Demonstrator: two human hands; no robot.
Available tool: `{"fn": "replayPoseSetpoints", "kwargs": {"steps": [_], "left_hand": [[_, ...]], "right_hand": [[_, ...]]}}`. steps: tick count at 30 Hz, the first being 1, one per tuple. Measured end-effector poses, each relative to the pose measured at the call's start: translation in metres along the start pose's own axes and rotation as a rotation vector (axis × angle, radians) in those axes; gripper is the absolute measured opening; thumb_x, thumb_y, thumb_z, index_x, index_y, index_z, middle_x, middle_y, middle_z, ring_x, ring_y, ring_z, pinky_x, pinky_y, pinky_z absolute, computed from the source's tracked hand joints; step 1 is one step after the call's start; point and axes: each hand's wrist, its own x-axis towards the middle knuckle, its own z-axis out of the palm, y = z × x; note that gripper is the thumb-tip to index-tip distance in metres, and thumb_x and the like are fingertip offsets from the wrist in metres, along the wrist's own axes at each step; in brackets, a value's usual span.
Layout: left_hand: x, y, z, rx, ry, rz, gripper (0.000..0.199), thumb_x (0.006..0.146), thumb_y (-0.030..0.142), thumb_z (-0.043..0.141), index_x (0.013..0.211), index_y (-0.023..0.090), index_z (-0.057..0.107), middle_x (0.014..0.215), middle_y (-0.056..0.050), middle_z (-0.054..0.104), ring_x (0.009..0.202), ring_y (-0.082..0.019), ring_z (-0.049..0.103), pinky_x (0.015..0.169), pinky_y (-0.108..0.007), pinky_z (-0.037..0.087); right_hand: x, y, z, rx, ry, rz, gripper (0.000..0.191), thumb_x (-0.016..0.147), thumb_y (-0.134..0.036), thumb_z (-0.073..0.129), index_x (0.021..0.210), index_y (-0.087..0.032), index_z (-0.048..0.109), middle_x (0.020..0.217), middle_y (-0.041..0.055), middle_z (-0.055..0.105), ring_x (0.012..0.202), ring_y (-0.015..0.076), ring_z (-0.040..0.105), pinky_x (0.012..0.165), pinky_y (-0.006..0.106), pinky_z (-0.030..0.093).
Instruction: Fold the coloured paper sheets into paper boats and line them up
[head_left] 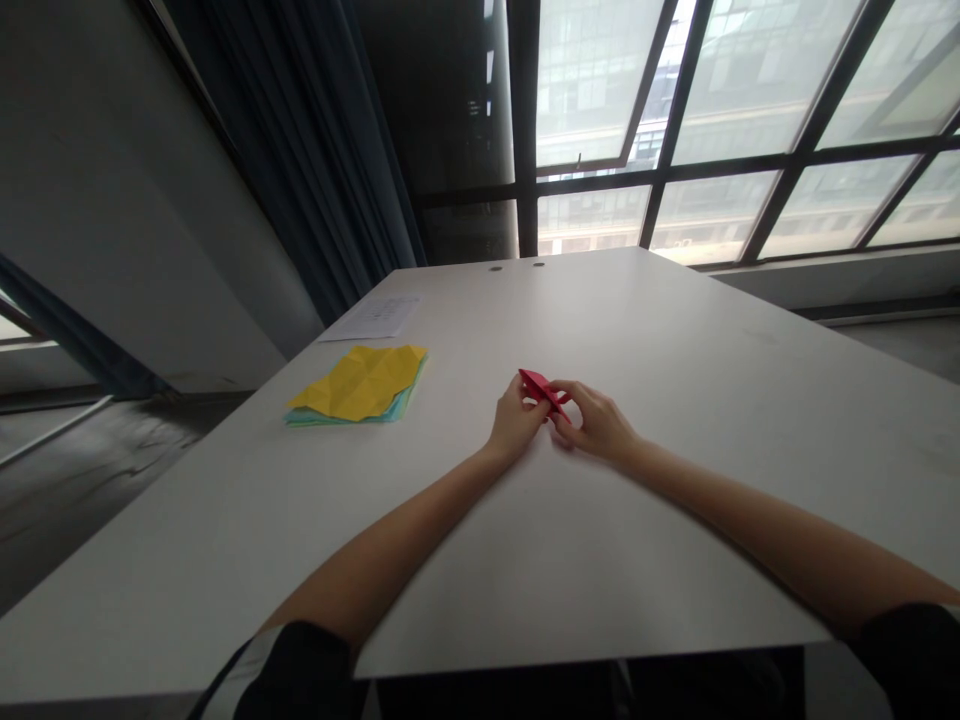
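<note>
A folded red paper (537, 384) is over the white table (637, 330), the left hand (516, 420) clamped on it from eight o'clock, the right hand (600, 422) pinching from four o'clock, digits nearly together, though the exact grip is hard to see; at nine o'clock, creased yellow paper (365, 384) tops green sheets (395, 410)

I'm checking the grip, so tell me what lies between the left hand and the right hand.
In the head view, a red folded paper lies between the left hand and the right hand, held by fingers of both.
</note>
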Motion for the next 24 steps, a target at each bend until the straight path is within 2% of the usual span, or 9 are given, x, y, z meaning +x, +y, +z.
{"fn": "replayPoseSetpoints", "kwargs": {"steps": [6, 11, 19, 24], "left_hand": [[-0.002, 0.001, -0.009, 0.279, 0.009, 0.155, 0.017, 0.072, 0.016, 0.052, 0.089, 0.019, 0.05, 0.076, 0.001, 0.062, 0.057, -0.01, 0.058, 0.053, -0.021, 0.045], [-0.007, 0.01, -0.008, 0.393, 0.0, 0.216, 0.015, 0.072, 0.015, 0.051, 0.087, 0.019, 0.05, 0.064, 0.004, 0.058, 0.055, -0.01, 0.055, 0.052, -0.019, 0.04], [-0.011, 0.021, -0.005, 0.518, 0.017, 0.241, 0.02, 0.069, 0.015, 0.051, 0.088, 0.02, 0.051, 0.055, 0.007, 0.049, 0.05, -0.009, 0.048, 0.05, -0.019, 0.034], [-0.011, 0.02, -0.006, 0.644, 0.03, 0.218, 0.023, 0.07, 0.017, 0.05, 0.093, 0.021, 0.051, 0.056, 0.006, 0.05, 0.051, -0.01, 0.048, 0.05, -0.02, 0.033]], "right_hand": [[0.001, 0.002, 0.001, -0.017, 0.057, 0.04, 0.035, 0.074, -0.013, 0.044, 0.109, -0.02, 0.048, 0.099, 0.0064, 0.063, 0.081, 0.018, 0.061, 0.074, 0.031, 0.048], [0.003, 0.002, 0.004, 0.006, 0.089, 0.078, 0.035, 0.073, -0.014, 0.047, 0.108, -0.02, 0.048, 0.099, 0.0057, 0.062, 0.078, 0.0163, 0.061, 0.072, 0.029, 0.048], [0.008, 0.003, 0.003, -0.024, 0.107, 0.137, 0.035, 0.071, -0.01, 0.046, 0.105, -0.019, 0.05, 0.095, 0.0056, 0.062, 0.073, 0.0159, 0.06, 0.071, 0.029, 0.047], [0.01, 0.008, 0.0, -0.035, 0.123, 0.166, 0.032, 0.07, -0.009, 0.045, 0.1, -0.019, 0.053, 0.091, 0.0048, 0.062, 0.069, 0.0151, 0.059, 0.067, 0.028, 0.046]]}}
